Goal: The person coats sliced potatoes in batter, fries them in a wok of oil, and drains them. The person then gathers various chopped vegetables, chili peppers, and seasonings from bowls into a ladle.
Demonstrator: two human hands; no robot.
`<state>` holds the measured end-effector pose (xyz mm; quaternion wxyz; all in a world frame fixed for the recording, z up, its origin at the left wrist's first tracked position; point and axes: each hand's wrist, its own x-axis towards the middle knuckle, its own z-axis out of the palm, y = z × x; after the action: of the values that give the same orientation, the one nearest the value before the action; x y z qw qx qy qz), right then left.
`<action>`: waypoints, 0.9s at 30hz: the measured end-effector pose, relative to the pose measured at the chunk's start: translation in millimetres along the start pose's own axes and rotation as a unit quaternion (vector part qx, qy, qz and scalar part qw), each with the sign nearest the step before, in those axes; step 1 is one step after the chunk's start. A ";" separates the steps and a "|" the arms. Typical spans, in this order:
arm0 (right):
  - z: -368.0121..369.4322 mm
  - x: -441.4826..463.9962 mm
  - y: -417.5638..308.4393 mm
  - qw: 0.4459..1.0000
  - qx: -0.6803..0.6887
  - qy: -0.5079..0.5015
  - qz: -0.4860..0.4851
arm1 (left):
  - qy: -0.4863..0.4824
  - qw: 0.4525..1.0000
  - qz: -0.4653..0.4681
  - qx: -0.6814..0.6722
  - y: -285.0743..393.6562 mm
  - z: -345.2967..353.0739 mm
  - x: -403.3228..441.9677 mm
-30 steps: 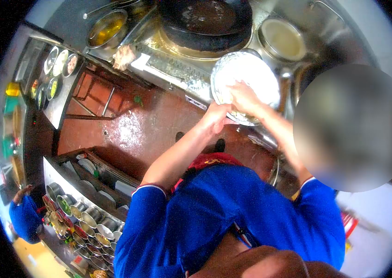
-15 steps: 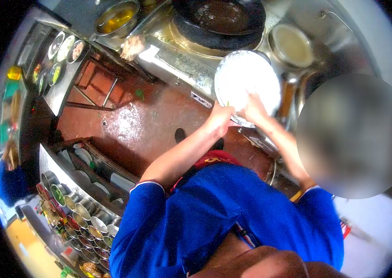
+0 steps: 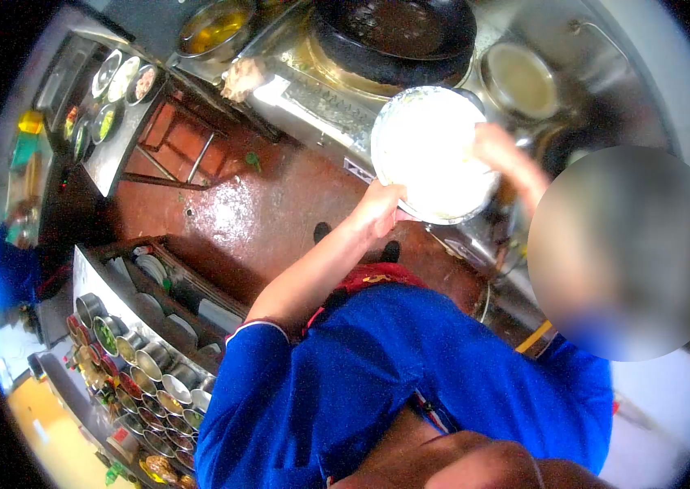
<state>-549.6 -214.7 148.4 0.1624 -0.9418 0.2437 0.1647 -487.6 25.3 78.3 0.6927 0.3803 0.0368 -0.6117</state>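
The bowl (image 3: 426, 155) lies between the 2 hands: the left hand (image 3: 381, 208) at its near left rim, the right hand (image 3: 496, 151) over its right side. Beyond it, on the stove (image 3: 320, 106), sits the wok (image 3: 398, 33); a pot (image 3: 522, 81) is right of the wok, a basin (image 3: 216, 31) left of it. At the far left, a table (image 3: 107, 175) bears dishes (image 3: 123, 79), 3 of them in a row. At the near left stand rows of tubs (image 3: 149, 364), with plates (image 3: 149, 267) on a shelf just right. The floor (image 3: 235, 208) stretches between stove and shelf, 2 shoes (image 3: 390, 251) on it.
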 end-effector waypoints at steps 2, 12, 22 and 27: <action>7.3 7.8 2.7 0.997 0.070 -0.034 -0.027 | 0.000 1.000 -0.011 0.003 -0.9 -1.7 -0.1; 72.0 -7.6 -73.4 0.957 -0.133 -0.099 -0.238 | 0.016 1.000 -0.009 0.012 -9.2 -3.0 0.6; 71.8 -1.8 -15.5 0.974 -0.096 -0.034 -0.202 | 0.041 0.995 0.076 -0.049 7.4 5.2 -13.7; 101.0 0.4 -68.0 0.972 0.064 0.136 -0.182 | 0.050 0.996 0.070 -0.012 5.2 1.6 -11.3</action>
<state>-537.8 -119.4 73.4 0.2148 -0.9717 0.0977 -0.0137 -486.5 33.5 87.7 0.7356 0.4038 0.0521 -0.5413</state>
